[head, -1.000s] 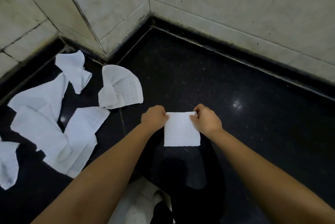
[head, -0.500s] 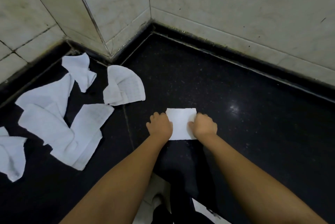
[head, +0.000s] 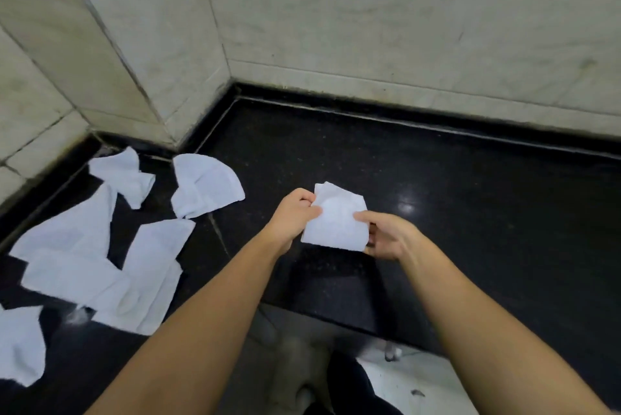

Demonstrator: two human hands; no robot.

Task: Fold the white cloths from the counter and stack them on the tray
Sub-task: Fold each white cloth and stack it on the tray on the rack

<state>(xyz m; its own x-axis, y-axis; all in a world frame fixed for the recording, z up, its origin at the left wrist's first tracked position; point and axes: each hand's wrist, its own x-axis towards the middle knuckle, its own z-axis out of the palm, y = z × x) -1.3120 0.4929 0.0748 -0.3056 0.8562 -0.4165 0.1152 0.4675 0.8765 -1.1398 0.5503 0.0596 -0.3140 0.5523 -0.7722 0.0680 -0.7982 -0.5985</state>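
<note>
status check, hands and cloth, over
Left hand and right hand both pinch folded white cloth, lifted. Loose cloths wait left. Nothing blocking.

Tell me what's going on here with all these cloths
A person is folding white cloths at a black counter in a tiled corner. Both hands hold one small folded cloth just above the counter: the left hand pinches its left edge, the right hand grips its right side. A loose pile of unfolded cloths lies on the counter to the left. No tray can be made out for certain.
</note>
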